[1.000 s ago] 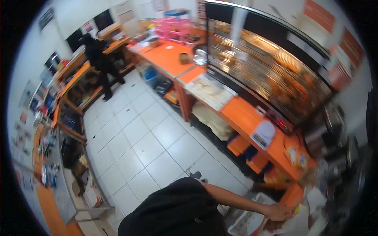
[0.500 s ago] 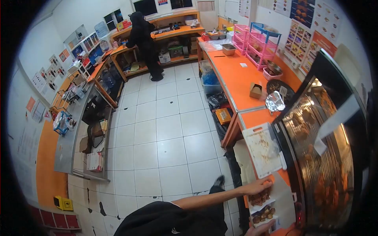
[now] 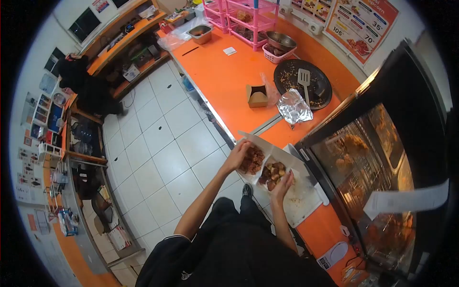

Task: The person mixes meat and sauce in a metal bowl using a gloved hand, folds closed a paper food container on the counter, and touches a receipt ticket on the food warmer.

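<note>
A white takeaway food box (image 3: pixel 274 154) with its lid up is held between my two hands over the cutting board. Chopped reddish-brown meat (image 3: pixel 252 160) fills the left part, and browned chunks (image 3: pixel 270 176) lie in the right part. My left hand (image 3: pixel 237 157) grips the box's left edge, while my right hand (image 3: pixel 281 189) has hold of its near right side. Beneath it, the white cutting board (image 3: pixel 306 213) shows stains and crumbs, partly covered by the box.
A glass-fronted hot cabinet (image 3: pixel 363 177) stands close on the right. Beyond the box are crumpled foil (image 3: pixel 295 106), a dark round pan (image 3: pixel 285 75) with a spatula (image 3: pixel 304 79), and a cardboard box (image 3: pixel 257 97). Nearer me lies a scale (image 3: pixel 333 256). Another person (image 3: pixel 88 86) stands far left.
The food box has moved from the counter beside the hot cabinet up over the cutting board, carried by both hands. My view has turned right and down.
</note>
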A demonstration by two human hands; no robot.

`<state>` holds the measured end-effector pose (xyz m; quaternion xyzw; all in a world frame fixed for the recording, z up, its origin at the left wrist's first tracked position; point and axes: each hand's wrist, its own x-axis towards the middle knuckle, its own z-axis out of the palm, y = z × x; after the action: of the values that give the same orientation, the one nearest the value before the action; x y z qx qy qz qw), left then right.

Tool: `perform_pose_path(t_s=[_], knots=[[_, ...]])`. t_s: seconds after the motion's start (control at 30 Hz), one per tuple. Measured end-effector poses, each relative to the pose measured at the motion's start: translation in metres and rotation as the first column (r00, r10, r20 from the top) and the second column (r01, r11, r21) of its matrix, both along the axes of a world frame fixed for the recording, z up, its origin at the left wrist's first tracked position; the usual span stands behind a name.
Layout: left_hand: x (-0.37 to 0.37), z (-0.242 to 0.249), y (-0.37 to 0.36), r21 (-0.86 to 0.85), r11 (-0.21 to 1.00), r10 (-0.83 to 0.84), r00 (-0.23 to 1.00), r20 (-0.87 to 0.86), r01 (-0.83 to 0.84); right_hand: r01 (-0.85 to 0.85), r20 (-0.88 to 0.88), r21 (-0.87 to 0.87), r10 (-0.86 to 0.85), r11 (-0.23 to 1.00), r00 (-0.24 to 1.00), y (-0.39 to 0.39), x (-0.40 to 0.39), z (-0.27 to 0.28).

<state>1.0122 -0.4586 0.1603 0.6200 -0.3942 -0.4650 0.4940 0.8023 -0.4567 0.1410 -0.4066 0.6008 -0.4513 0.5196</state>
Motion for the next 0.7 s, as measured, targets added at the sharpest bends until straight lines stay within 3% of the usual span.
perform_pose_path(t_s=[0.1, 0.17, 0.3, 0.37, 0.4, 0.43, 0.5, 0.53, 0.7], knots=[[0.042, -0.047, -0.043, 0.032, 0.997, 0.071, 0.993, -0.098, -0.069, -0.009, -0.16, -0.021, 0.006, 1.0, 0.987, -0.043, 0.04, -0.024], [0.058, -0.052, -0.07, 0.073, 0.994, 0.088, 0.989, -0.116, -0.08, -0.008, -0.256, -0.011, 0.005, 1.0, 0.967, -0.071, 0.062, -0.03], [0.075, -0.083, -0.132, 0.034, 0.999, -0.001, 0.996, -0.095, 0.004, 0.139, -0.331, -0.062, -0.151, 0.988, 0.931, -0.111, 0.089, -0.042], [0.076, -0.085, -0.161, -0.009, 0.999, -0.038, 0.994, -0.104, 0.037, 0.247, -0.327, 0.07, -0.212, 0.966, 0.921, -0.126, 0.102, -0.019], [0.077, -0.094, -0.171, 0.054, 0.996, -0.052, 0.974, -0.219, 0.065, 0.296, -0.363, -0.052, -0.294, 0.954, 0.884, -0.133, 0.102, -0.042], [0.076, -0.093, -0.178, 0.055, 0.994, -0.084, 0.969, -0.23, 0.099, 0.327, -0.374, -0.054, -0.322, 0.944, 0.87, -0.138, 0.103, -0.048], [0.076, -0.083, -0.185, -0.013, 0.999, -0.046, 0.984, -0.175, 0.044, 0.37, -0.384, -0.053, -0.361, 0.928, 0.85, -0.148, 0.109, -0.051], [0.078, -0.081, -0.189, -0.033, 0.999, -0.034, 0.99, -0.14, 0.03, 0.391, -0.327, 0.038, -0.358, 0.92, 0.874, -0.154, 0.113, -0.051], [0.112, -0.084, -0.196, -0.034, 0.989, -0.146, 0.984, -0.103, 0.143, 0.459, -0.409, -0.032, -0.431, 0.888, 0.804, -0.164, 0.137, -0.061]])
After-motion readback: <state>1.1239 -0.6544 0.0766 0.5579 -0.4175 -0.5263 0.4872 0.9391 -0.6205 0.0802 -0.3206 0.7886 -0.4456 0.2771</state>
